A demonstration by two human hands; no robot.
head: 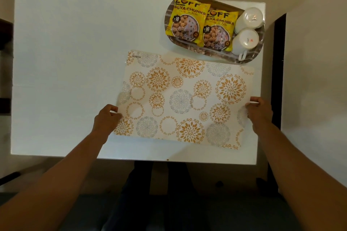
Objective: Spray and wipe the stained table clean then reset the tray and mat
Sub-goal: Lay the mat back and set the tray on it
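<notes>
Here, white bench (56, 62) seen top-down, with the placemat (184, 97) lying on its right half, floral circles in orange and grey, "KUBER" printed at the far-left corner. Mat sits slightly skewed, near edge close to the bench's near edge.

Left hand (107, 118) grasps the mat's left edge at about 8 o'clock of the mat, fingers curled over the edge, thumb side on top. Right hand (260, 110) grasps the right edge at about 4 o'clock, fingers curled round it, pinching. Both forearms bare, reaching in from the bottom.

Tray (169, 18), oval and metallic, at 1 o'clock on the bench, just beyond the mat; whether its near rim touches or overlaps the mat's far edge, cannot tell. On the tray: two yellow soya chunks packets (187, 18), side by side, the right one partly tucked under or against the left. Right of them, two white mugs (246, 40), upside down, bases up, touching each other; handle of the nearer mug points toward the mat.

Small dark speck (167, 160) on the bench's near edge at 6 o'clock. Dark chair frame (279, 62) beside the bench at 3 o'clock. Person's dark-trousered legs (142, 193) below the bench edge.
</notes>
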